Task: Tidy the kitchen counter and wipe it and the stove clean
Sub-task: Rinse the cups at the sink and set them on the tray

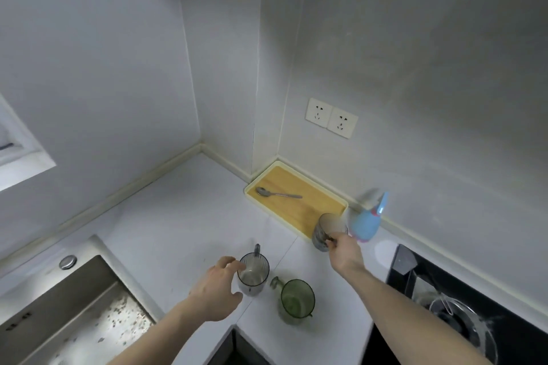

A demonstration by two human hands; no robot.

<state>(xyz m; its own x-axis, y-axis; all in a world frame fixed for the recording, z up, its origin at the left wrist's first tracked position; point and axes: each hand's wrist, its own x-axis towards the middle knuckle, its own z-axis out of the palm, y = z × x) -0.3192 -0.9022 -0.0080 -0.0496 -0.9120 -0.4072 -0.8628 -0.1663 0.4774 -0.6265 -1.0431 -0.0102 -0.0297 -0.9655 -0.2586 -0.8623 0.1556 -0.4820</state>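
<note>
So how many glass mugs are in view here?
3: a grey mug held by the right hand at the tray's near corner, a clear mug by the left hand, a green mug on the counter.

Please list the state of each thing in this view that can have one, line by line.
Left hand: open, fingers spread beside the clear cup.
Right hand: holds the grey cup.
Grey cup: tilted, at the tray's near corner.
Clear cup: upright on the counter.
Green cup: upright, untouched.
Spoon: lying flat in the tray.
Spray bottle: upright, blurred.
</note>
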